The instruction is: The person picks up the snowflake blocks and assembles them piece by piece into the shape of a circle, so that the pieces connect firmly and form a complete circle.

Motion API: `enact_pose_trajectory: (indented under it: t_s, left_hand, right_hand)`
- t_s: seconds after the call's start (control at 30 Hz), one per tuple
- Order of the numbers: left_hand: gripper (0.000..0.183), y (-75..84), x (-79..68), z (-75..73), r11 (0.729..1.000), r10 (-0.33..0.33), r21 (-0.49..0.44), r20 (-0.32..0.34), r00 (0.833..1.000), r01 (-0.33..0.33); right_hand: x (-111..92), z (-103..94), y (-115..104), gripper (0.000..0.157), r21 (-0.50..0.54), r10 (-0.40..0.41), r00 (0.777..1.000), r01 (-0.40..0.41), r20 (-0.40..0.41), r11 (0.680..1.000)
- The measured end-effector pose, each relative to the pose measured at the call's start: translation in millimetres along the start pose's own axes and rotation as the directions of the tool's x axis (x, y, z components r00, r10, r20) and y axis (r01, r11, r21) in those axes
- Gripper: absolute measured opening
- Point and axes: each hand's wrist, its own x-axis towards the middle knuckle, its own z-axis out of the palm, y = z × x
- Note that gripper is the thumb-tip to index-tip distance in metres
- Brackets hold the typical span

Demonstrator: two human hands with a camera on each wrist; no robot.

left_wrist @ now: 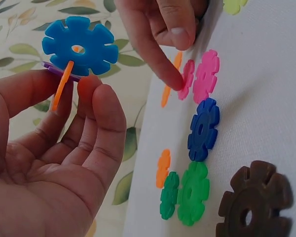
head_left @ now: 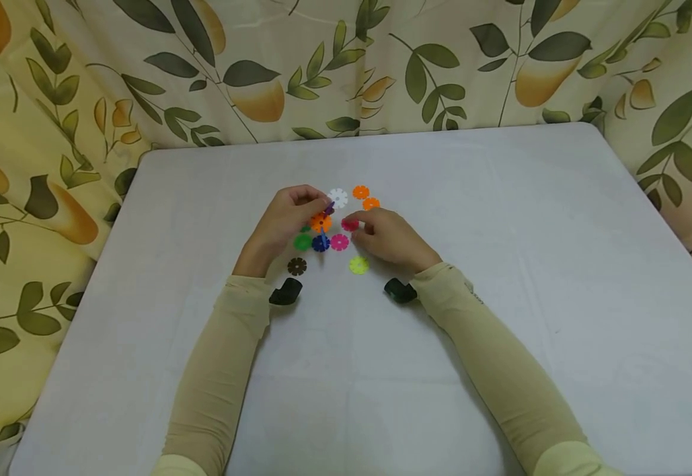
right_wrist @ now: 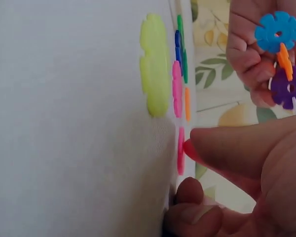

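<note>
My left hand (head_left: 286,215) pinches the purple disc (right_wrist: 282,94) of a small chain of slotted, flower-shaped plastic discs, raised above the table. In that chain a light blue disc (left_wrist: 94,45) joins an orange disc (left_wrist: 62,86), which fits into the purple one. A white disc (head_left: 340,193) sits at the chain's far end, its edge in a purple slot. My right hand (head_left: 390,235) reaches down to the table, and its index fingertip touches a pink disc (right_wrist: 181,165). The right thumb stays apart from that disc, and the other fingers are bent.
On the white-covered table (head_left: 346,370) lie another pink disc (head_left: 335,246), a dark blue disc (left_wrist: 211,123), green discs (left_wrist: 200,197), a brown disc (head_left: 292,270), a yellow-green disc (head_left: 359,270) and orange discs (head_left: 360,188). A leaf-patterned curtain (head_left: 334,39) hangs behind the table.
</note>
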Motion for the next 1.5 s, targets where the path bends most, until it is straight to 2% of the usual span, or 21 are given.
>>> enact_pose_trajectory:
  t_s: [0.1, 0.2, 0.33, 0.53, 0.7, 0.9, 1.07, 1.23, 1.5]
  left_hand:
    - [0.018, 0.1, -0.6, -0.7, 1.000, -0.004, 0.012, -0.001, 1.000, 0.004]
    - [0.018, 1.3, -1.5, -1.5, 1.000, -0.003, 0.023, -0.004, 1.000, 0.003]
    - [0.018, 2.1, -0.8, -1.6, 1.000, -0.009, 0.022, 0.001, 1.000, 0.009]
    - [0.018, 0.9, 0.7, -1.3, 0.999, -0.025, 0.025, 0.005, 1.000, 0.025]
    - [0.015, -2.4, 1.4, -0.4, 0.999, -0.029, 0.016, 0.015, 0.999, 0.029]
    - [0.012, -6.8, 1.7, 3.5, 0.999, -0.032, -0.018, 0.037, 0.999, 0.032]
    - [0.009, -9.6, 3.6, 8.7, 0.999, -0.029, -0.039, 0.052, 0.998, 0.031]
    - [0.013, -9.1, 4.1, 13.9, 0.998, -0.024, -0.062, 0.096, 0.995, 0.030]
    - [0.022, -8.8, 3.1, 21.1, 0.999, 0.002, -0.035, 0.152, 0.988, 0.003]
  right_hand:
    - [0, -0.6, 1, 0.043, 0.001, 0.020, 1.000, -0.020, -0.005, 1.000]
    - [2, -0.1, 1, 0.048, -0.043, 0.027, 1.000, -0.027, 0.011, 0.999]
    - [6, 0.3, 2, 0.040, -0.077, 0.061, 0.998, -0.060, 0.002, 0.995]
    - [4, -4.6, 5, 0.024, 0.028, 0.158, 0.987, -0.157, -0.022, 0.987]
    - [1, -8.5, 9, 0.023, 0.101, 0.176, 0.984, -0.173, -0.021, 0.980]
    - [-9, -17.3, 14, 0.012, 0.228, 0.213, 0.976, -0.196, -0.052, 0.954]
    - [-21, -27.4, 9, 0.005, 0.352, 0.210, 0.969, -0.152, -0.131, 0.924]
    - [-27, -32.7, 1, 0.007, 0.416, 0.170, 0.959, -0.062, -0.228, 0.907]
    - [-28, -32.3, -4, 0.008, 0.487, 0.106, 0.957, 0.041, -0.271, 0.873]
